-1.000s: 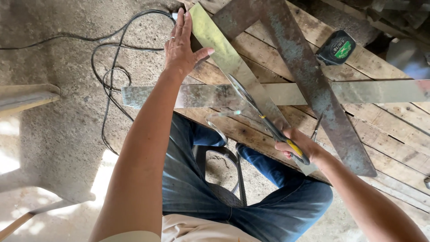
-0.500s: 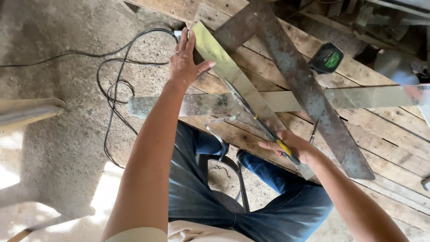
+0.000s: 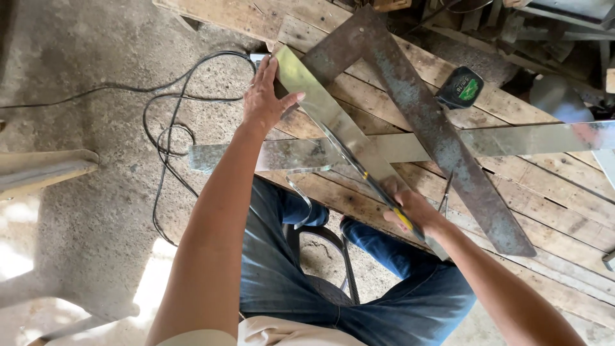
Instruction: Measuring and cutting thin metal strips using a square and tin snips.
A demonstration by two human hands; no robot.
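My left hand (image 3: 266,96) presses flat on the far end of a long shiny metal strip (image 3: 333,125) that lies diagonally across a wooden plank bench (image 3: 551,192). My right hand (image 3: 410,208) grips yellow-handled tin snips (image 3: 384,198), whose blades sit in the strip near its middle. A thin curled offcut (image 3: 304,186) hangs from the strip's cut edge over my lap. A large rusty steel square (image 3: 435,134) lies across the planks just right of the strip.
A black and green tape measure (image 3: 461,86) rests on the planks behind the square. Black cables (image 3: 170,128) loop over the concrete floor at left. A pale beam (image 3: 45,170) juts in from the left edge. Scrap metal is piled at the upper right.
The view has shifted slightly. My right hand has pushed the snips a little further along the strip, and the curled offcut has grown longer. My left hand stays on the strip's end.
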